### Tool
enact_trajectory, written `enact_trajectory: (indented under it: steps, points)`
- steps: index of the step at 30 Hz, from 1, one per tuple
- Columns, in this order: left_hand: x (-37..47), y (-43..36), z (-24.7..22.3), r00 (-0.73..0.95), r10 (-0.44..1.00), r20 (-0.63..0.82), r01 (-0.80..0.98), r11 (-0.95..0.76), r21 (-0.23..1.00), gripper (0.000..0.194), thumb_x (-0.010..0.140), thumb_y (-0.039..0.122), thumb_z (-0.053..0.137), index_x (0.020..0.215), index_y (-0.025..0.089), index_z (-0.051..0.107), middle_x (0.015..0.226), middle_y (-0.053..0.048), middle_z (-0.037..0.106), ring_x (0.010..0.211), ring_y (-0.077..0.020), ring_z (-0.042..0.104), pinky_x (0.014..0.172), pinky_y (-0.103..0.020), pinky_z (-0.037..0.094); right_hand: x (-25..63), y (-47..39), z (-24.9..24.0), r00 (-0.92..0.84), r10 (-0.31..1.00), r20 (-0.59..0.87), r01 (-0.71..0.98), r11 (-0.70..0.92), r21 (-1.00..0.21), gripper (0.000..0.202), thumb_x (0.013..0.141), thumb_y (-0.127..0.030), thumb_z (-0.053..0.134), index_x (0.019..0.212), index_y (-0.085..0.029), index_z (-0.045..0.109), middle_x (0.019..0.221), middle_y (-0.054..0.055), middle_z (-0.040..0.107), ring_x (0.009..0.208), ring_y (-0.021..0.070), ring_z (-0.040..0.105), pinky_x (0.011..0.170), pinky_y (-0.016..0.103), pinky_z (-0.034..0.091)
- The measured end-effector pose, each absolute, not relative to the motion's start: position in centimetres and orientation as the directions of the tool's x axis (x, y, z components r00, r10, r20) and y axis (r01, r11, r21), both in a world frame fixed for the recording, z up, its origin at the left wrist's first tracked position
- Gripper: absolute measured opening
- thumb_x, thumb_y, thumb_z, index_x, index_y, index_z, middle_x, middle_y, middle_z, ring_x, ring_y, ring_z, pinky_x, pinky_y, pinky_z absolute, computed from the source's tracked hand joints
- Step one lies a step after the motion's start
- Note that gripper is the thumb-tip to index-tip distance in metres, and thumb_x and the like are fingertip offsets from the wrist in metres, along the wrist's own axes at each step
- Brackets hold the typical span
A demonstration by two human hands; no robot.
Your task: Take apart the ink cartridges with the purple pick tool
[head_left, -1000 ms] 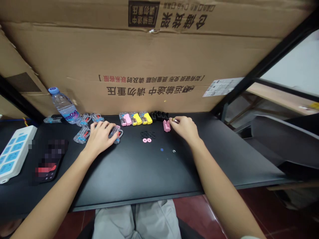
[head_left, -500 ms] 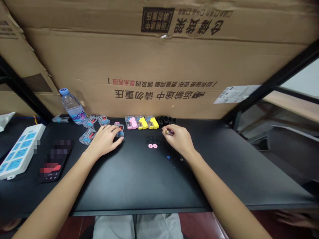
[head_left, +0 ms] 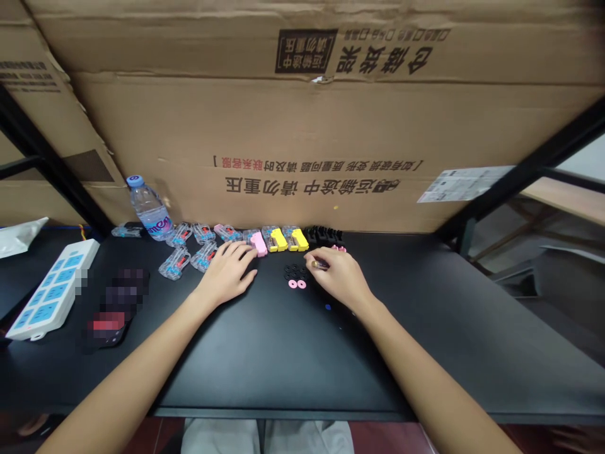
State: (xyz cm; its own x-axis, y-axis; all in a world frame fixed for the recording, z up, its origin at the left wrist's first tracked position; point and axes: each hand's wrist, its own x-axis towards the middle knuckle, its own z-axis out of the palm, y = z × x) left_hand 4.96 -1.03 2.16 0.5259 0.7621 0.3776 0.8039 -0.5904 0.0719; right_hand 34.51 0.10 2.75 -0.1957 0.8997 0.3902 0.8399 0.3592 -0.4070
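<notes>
Reaching across the black desk (head_left: 293, 353), both hands work the row of small parts along the back edge. The left hand (head_left: 227, 277) lies flat, fingers together and extended, tips touching the pink piece (head_left: 258, 243) at the end of the clear cases. The right hand (head_left: 338, 277) sits just beside the black washers (head_left: 293, 272), thumb and forefinger pinched on a small metal part (head_left: 316, 264); what exactly it is, too small to tell. Two pink washers (head_left: 297, 284) lie just below the black ones, near the right fingertips. Along the back, two yellow pieces (head_left: 289, 239) stand next to the pink one, looking already put together, and a black comb-like block (head_left: 324, 236) sits beyond them. Further left, several clear cases (head_left: 189, 251) lie loose, near the water bottle (head_left: 150, 210). So a few units seem finished, a good many cases remain, and the washers lie unused. A power strip (head_left: 51, 295) rests at far left, cardboard box (head_left: 302, 126) behind.
</notes>
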Motion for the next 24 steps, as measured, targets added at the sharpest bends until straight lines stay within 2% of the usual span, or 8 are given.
enact_trajectory:
  steps: [3,6,9,11,14,17,21,24]
  points:
    - [4.4,-1.4,2.5,0.525,0.748,0.407,0.778,-0.616,0.128,0.038,0.104,0.036,0.060,0.138,0.020,0.067,0.138,-0.016,0.069,0.133,-0.0349,0.060,0.115,-0.054,0.047,34.2,-0.1,2.7,-0.240,0.887,0.394,0.812,0.406,-0.419,0.020,0.087,-0.018,0.057,0.079,-0.024,0.074,0.094,0.004,0.082,0.084,0.0228,0.073,0.078,0.032,0.050]
    - [3.9,-1.6,2.2,0.514,0.759,0.400,0.763,-0.618,0.192,0.047,0.100,0.043,0.069,0.142,0.021,0.063,0.150,-0.017,0.062,0.139,-0.0372,0.056,0.114,-0.055,0.049,33.5,-0.6,2.8,-0.324,0.847,0.422,0.750,0.502,-0.432,0.022,0.093,-0.020,0.056,0.085,-0.023,0.076,0.090,0.005,0.080,0.078,0.0215,0.072,0.079,0.033,0.053]
    - [4.1,-1.9,2.2,0.508,0.776,0.373,0.742,-0.615,0.268,0.042,0.101,0.045,0.069,0.135,0.021,0.065,0.145,-0.015,0.065,0.134,-0.0353,0.060,0.111,-0.052,0.052,32.3,-1.6,2.8,-0.411,0.788,0.458,0.681,0.600,-0.421,0.026,0.100,-0.027,0.058,0.115,-0.022,0.079,0.112,0.009,0.080,0.081,0.0206,0.075,0.075,0.032,0.056]
    - [4.5,-2.4,2.6,0.510,0.779,0.365,0.713,-0.620,0.328,0.038,0.101,0.046,0.069,0.129,0.022,0.067,0.135,-0.013,0.071,0.128,-0.0334,0.064,0.110,-0.050,0.053,31.4,-2.3,2.6,-0.496,0.744,0.449,0.663,0.658,-0.358,0.038,0.101,-0.034,0.065,0.137,-0.023,0.072,0.134,0.012,0.075,0.086,0.0211,0.077,0.072,0.032,0.057]
    - [4.9,-3.3,3.7,0.497,0.800,0.337,0.648,-0.600,0.468,0.037,0.099,0.047,0.071,0.127,0.023,0.067,0.126,-0.009,0.075,0.117,-0.0296,0.069,0.105,-0.045,0.055,30.5,-3.1,2.2,-0.620,0.654,0.433,0.625,0.746,-0.231,0.048,0.101,-0.034,0.068,0.148,-0.024,0.064,0.146,0.012,0.070,0.090,0.0214,0.079,0.066,0.030,0.055]
    - [4.6,-3.7,4.5,0.526,0.799,0.290,0.569,-0.585,0.579,0.039,0.098,0.049,0.071,0.128,0.025,0.067,0.128,-0.008,0.077,0.117,-0.0285,0.072,0.106,-0.042,0.053,30.2,-3.3,2.1,-0.667,0.589,0.457,0.572,0.797,-0.193,0.036,0.103,-0.026,0.063,0.139,-0.022,0.068,0.131,0.010,0.078,0.087,0.0198,0.078,0.065,0.028,0.051]
    - [3.2,-3.1,4.6,0.586,0.785,0.200,0.409,-0.500,0.764,0.030,0.106,0.034,0.054,0.131,0.025,0.066,0.116,-0.005,0.082,0.105,-0.0244,0.077,0.096,-0.037,0.055,30.4,-3.7,2.8,-0.640,0.630,0.440,0.596,0.768,-0.233,0.015,0.099,-0.035,0.068,0.099,-0.021,0.075,0.096,0.005,0.079,0.070,0.0163,0.071,0.060,0.027,0.043]
    - [2.7,-2.7,4.4,0.575,0.792,0.205,0.402,-0.492,0.772,0.027,0.103,0.030,0.048,0.117,0.023,0.071,0.104,-0.004,0.082,0.089,-0.0219,0.076,0.084,-0.033,0.054,30.3,-4.1,3.3,-0.628,0.647,0.433,0.626,0.750,-0.212,0.013,0.092,-0.034,0.071,0.091,-0.021,0.073,0.090,0.004,0.076,0.065,0.0156,0.067,0.058,0.028,0.040]
